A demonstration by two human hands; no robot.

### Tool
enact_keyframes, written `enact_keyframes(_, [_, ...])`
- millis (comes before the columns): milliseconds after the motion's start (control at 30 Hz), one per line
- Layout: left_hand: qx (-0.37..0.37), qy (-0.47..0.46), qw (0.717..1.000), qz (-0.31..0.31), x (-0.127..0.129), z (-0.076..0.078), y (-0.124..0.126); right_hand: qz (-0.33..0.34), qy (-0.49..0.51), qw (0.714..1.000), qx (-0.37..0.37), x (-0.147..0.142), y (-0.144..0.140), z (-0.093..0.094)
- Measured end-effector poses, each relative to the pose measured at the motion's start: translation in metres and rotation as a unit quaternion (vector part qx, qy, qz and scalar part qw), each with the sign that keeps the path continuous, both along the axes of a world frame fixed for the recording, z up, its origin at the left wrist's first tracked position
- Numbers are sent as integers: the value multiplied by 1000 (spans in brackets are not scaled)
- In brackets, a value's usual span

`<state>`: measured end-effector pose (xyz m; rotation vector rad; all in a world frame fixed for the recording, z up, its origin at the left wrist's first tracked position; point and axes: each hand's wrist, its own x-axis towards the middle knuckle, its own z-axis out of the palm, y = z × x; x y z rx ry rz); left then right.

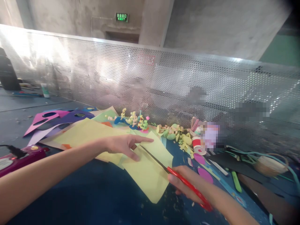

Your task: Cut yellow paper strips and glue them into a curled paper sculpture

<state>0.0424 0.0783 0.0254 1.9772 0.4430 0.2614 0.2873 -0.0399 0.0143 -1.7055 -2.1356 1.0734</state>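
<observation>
Mid-cut: right hand (185,184) fingers grip red-handled metal scissors (185,182), blades in pale yellow paper sheet (146,173); left hand (124,145) fingers spread flat, pinning sheet on dark blue surface (89,193). Cutting appears underway; continuing likely needs steady hold.

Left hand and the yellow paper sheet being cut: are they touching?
Touching. The head view shows the left hand with fingers pressed flat on the yellow paper sheet, beside the scissors.

- The single head-worn camera looked forward and down across the dark blue table (98,193), close above it.
- It faced a perforated metal screen (164,84), with a concrete wall (211,25) beyond.
</observation>
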Motion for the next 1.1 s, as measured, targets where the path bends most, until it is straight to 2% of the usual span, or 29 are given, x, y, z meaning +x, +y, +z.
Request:
enact_keyframes(200, [-7,-1,1000,4,-1,1,2,-25,39,999,-2,1,7,-10])
enact_keyframes(333, [-5,-6,1000,0,-1,3,0,-35,49,998,-10,1,6,-8])
enact_keyframes(467, [25,13,1000,9,-1,5,-2,12,48,999,-20,0,-1,-1])
enact_keyframes(600, [6,7,1000,3,0,6,-3,41,48,998,-4,-3,-3,3])
enact_keyframes(833, [-52,-13,999,6,2,5,-7,11,67,998,9,-4,1,-8])
enact_keyframes(1000, [-65,-21,997,23,3,6,-9,-25,40,998,40,-3,5,-15])
enact_keyframes(1100, [-68,-23,997,37,3,5,-9,-52,44,997,32,-4,7,-17])
